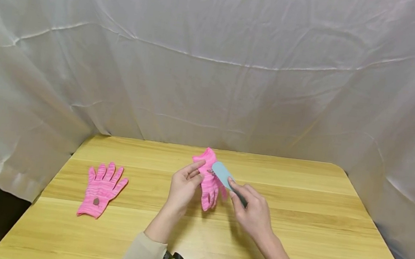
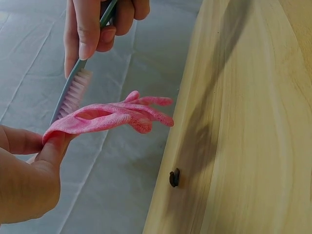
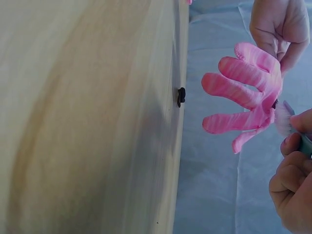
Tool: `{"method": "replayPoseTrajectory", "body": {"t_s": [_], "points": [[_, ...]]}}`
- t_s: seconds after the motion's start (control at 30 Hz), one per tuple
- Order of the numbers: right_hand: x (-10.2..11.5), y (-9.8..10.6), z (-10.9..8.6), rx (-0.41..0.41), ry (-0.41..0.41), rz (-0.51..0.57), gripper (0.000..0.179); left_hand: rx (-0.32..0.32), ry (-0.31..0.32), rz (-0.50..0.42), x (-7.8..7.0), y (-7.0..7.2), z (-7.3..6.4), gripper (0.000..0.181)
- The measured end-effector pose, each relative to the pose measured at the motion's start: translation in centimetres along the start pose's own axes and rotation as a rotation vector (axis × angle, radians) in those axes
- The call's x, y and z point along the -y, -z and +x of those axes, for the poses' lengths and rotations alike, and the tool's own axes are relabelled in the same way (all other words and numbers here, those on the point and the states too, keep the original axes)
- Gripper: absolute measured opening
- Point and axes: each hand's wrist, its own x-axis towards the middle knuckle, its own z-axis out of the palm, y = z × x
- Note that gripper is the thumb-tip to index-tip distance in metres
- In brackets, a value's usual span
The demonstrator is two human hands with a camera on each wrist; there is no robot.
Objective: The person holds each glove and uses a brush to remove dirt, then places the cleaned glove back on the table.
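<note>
A pink knitted glove (image 1: 206,185) hangs above the table, pinched by my left hand (image 1: 183,186) between thumb and fingers. Its fingers dangle loose in the right wrist view. My right hand (image 1: 256,210) grips a blue-grey brush (image 1: 223,175) by its handle. In the left wrist view the pale bristles (image 2: 78,92) meet the glove close to the left fingertips. A dark mark (image 1: 211,172) shows on the glove beside the brush head. Flat on the table at the left lies a second pink glove (image 1: 102,190) with a round brown spot (image 1: 96,201) near its cuff.
The wooden table (image 1: 332,246) ends at a grey cloth curtain (image 1: 212,83) that hangs behind and at both sides. On the tabletop a small dark lump (image 2: 174,177) appears in both wrist views; what it is I cannot tell.
</note>
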Motion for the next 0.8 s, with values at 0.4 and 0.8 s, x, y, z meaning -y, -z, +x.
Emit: {"method": "replayPoseTrajectory", "body": {"t_s": [0.4, 0.8], "points": [[0.21, 0.05, 0.03, 0.017, -0.057, 0.035, 0.039, -0.002, 0.012, -0.004, -0.01, 0.03, 0.05, 0.043], [0.49, 0.12, -0.02, 0.009, -0.136, 0.126, 0.036, 0.018, -0.002, 0.006, 0.19, 0.03, -0.02, 0.043]]}}
